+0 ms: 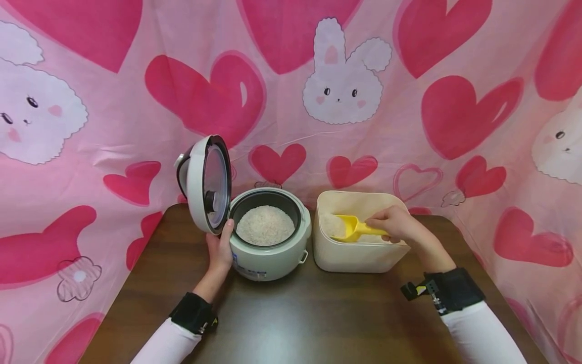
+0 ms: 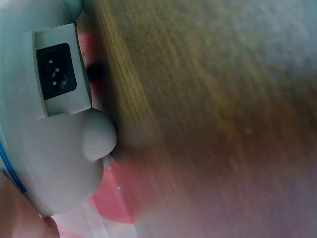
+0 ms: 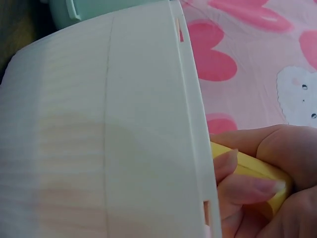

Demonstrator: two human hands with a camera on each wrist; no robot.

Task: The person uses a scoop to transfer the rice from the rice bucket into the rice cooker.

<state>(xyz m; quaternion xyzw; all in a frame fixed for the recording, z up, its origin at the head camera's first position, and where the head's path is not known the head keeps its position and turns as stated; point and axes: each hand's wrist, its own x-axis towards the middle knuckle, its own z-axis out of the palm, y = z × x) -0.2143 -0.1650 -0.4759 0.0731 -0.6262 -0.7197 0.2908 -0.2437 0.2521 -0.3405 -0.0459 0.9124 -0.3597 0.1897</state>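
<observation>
A pale green rice cooker [image 1: 268, 263] stands with its lid [image 1: 197, 184] raised at the left. White rice [image 1: 265, 226] lies in its dark inner pot [image 1: 247, 201]. My left hand [image 1: 220, 250] holds the cooker's left side, thumb near the rim below the lid; its other fingers are partly hidden. In my right hand [image 1: 393, 224] is the handle of a yellow scoop [image 1: 350, 228], gripped with curled fingers. The scoop's bowl is inside a cream rice bin [image 1: 359, 258], with rice [image 1: 332, 225] at and beside it. The bin's wall hides the bowl in the right wrist view.
Both containers stand side by side on a dark wooden table [image 1: 291, 318], close to a pink heart-and-rabbit cloth [image 1: 282, 121] behind. A power socket [image 2: 57, 72] shows on the cooker's side in the left wrist view.
</observation>
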